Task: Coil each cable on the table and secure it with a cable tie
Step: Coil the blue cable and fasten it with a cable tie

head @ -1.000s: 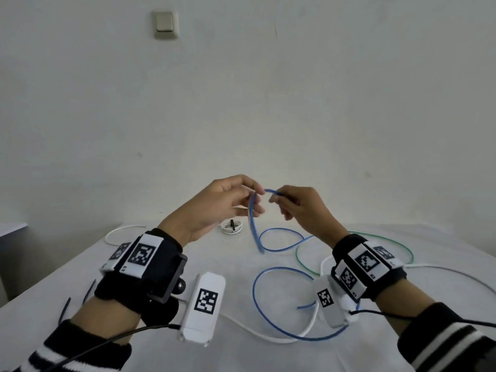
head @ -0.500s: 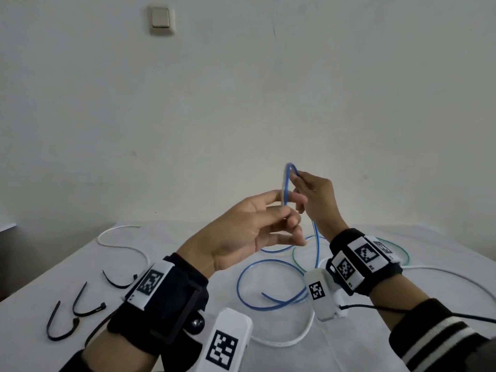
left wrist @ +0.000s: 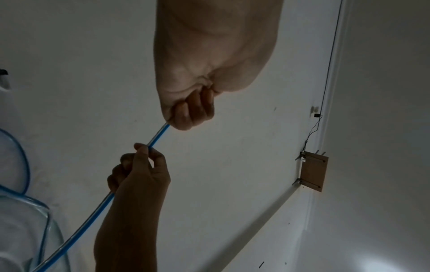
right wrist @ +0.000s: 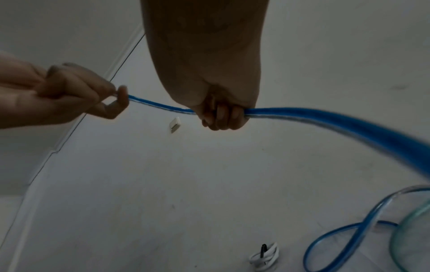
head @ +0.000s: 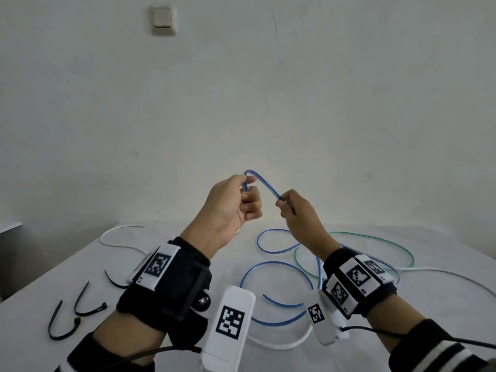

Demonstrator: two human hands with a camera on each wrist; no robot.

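A blue cable arches in the air between my two hands, above the table. My left hand grips one part of it in a fist, and my right hand pinches it a short way along. The rest of the blue cable lies in loose loops on the white table, tangled with a green cable and a white cable. Three black cable ties lie at the left.
A small white coiled cable bound with a black tie lies on the table beyond my hands. Another loose white cable curves at the back left. A light switch is on the wall.
My hands have drawn apart, with a short arch of blue cable between them. My left hand has gone from open fingers to a fist on the cable, and my right hand has dropped lower.
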